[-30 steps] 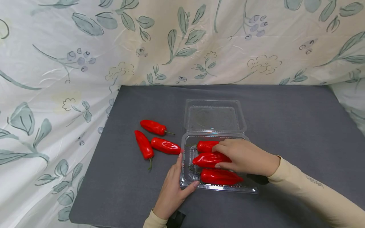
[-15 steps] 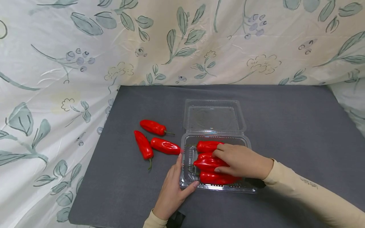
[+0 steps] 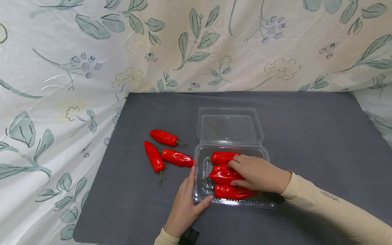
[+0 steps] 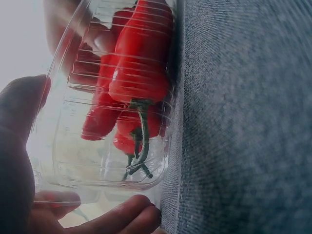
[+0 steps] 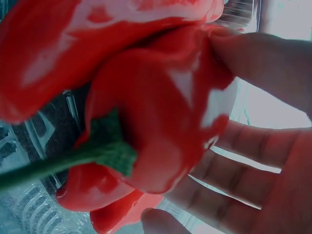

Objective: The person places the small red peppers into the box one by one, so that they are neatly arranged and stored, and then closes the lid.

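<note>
A clear plastic clamshell container [image 3: 207, 166] lies on the table with its lid folded back, several red peppers inside. Inside it, my right hand [image 3: 258, 173] grips a glossy red pepper [image 3: 224, 177], thumb on one side and fingers on the other; this held pepper [image 5: 161, 112] shows its green stem in the right wrist view. Beside it lie a front pepper [image 3: 234, 192] and a back pepper [image 3: 223, 157]. My left hand [image 3: 185, 202] holds the container's near left corner, thumb at the front rim and fingers along the left side.
Left of the container, three more red peppers lie loose: a far one [image 3: 164, 137], a leftmost one [image 3: 154, 156] and one close to the container wall [image 3: 177, 157]. The transparent lid [image 3: 228, 127] rests flat behind. A leaf-patterned cloth [image 3: 196, 44] hangs behind the grey table [image 3: 306, 136].
My right hand has shifted slightly toward me and left with its pepper, now beside the front pepper, uncovering more of the back ones. The left hand stays at the corner.
</note>
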The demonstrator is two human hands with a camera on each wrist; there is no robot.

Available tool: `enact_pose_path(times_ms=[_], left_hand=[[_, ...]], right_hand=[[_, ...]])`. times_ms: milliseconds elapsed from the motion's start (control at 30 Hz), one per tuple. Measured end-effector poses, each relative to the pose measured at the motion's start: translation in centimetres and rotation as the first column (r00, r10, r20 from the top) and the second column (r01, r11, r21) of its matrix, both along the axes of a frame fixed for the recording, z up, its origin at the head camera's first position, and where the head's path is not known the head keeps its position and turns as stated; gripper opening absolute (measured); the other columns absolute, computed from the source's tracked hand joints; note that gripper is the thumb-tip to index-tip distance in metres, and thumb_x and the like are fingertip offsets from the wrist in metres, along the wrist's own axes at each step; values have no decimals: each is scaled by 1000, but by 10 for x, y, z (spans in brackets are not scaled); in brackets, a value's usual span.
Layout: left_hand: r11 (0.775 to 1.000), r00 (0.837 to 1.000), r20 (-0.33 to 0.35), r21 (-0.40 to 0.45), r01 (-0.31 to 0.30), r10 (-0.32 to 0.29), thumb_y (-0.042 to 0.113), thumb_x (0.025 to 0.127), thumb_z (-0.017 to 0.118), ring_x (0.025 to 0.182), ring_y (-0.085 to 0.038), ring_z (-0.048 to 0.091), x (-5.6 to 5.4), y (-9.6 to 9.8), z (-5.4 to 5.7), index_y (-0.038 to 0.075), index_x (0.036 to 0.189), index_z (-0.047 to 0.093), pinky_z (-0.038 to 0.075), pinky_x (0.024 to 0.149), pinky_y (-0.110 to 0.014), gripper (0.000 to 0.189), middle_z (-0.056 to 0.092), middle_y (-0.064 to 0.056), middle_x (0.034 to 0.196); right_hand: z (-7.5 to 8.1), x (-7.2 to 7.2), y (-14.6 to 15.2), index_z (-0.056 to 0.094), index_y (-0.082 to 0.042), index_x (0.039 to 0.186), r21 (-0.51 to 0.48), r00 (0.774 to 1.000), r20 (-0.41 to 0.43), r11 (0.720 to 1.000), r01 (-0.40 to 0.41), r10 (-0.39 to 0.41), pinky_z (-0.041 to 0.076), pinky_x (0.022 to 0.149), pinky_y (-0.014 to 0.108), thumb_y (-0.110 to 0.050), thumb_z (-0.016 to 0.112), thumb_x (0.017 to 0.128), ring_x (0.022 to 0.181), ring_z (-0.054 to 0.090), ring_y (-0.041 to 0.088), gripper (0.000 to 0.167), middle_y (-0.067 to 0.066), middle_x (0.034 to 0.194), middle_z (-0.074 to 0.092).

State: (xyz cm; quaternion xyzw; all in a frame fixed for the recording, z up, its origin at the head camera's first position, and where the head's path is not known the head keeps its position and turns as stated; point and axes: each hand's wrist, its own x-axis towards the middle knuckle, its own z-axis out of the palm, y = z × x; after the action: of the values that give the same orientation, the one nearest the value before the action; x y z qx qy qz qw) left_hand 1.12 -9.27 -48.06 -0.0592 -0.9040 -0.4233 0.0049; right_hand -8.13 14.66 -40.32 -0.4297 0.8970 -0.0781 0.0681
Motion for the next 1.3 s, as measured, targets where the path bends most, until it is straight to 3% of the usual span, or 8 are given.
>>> enact_pose_path(times_ms=[233,333,500,633,800,900,1133,1300], left_hand=[[1000,1000,-7,4,-1,1,50,81,71,115,-19,46,0,0,0,28,155,11,44,93,-49,98,49,-8,133],[1000,1000,-6,4,-2,2,51,81,70,115,-19,46,0,0,0,28,155,10,44,93,-50,97,49,-8,133],[1000,1000,-14,1,1,-1,50,81,71,115,-20,46,0,0,0,28,155,10,44,93,-50,97,49,-9,134],[1000,1000,-29,5,9,-9,48,81,72,116,-20,46,1,0,1,26,155,11,44,94,-49,98,49,-8,135],[1000,1000,-15,7,5,-5,47,81,72,116,-20,45,1,1,2,26,155,10,43,94,-50,98,48,-8,136],[1000,1000,8,4,8,-9,47,81,71,117,-19,44,1,2,2,27,155,10,43,95,-50,98,47,-7,137],[999,999,14,-11,31,-31,53,82,68,118,-19,42,-4,6,6,28,155,8,46,92,-47,98,46,-6,137],[998,999,4,-56,39,-39,56,82,66,119,-20,43,-7,10,9,25,155,9,46,94,-47,97,47,-7,137]], right_hand=[[1,1,2,61,-13,110,-15,1000,-11,1000,-2,2,55,73,31,-43,77,77,82,56,10,47,-4,94,61],[4,1,5,62,-14,111,-28,999,-5,999,34,-35,54,73,30,-44,74,80,83,56,9,46,-5,95,61],[14,2,19,62,-12,118,-84,989,0,985,150,-150,53,79,35,-44,72,82,89,60,11,50,-3,101,65],[22,4,39,59,-11,123,-152,964,41,952,266,-263,51,83,43,-40,71,84,98,61,17,50,1,109,65],[22,15,60,49,-8,132,-236,902,164,872,429,-399,53,74,36,-41,63,90,99,58,19,56,5,118,60],[12,29,69,45,-5,135,-301,859,203,805,512,-470,52,69,34,-36,64,92,97,59,21,57,8,121,56],[-11,63,76,25,-7,149,-388,760,321,654,650,-565,54,73,46,-29,63,93,109,54,37,72,19,138,40],[-27,76,68,16,-12,153,-449,730,370,577,682,-575,55,78,43,-25,64,93,116,51,40,78,19,146,34]])
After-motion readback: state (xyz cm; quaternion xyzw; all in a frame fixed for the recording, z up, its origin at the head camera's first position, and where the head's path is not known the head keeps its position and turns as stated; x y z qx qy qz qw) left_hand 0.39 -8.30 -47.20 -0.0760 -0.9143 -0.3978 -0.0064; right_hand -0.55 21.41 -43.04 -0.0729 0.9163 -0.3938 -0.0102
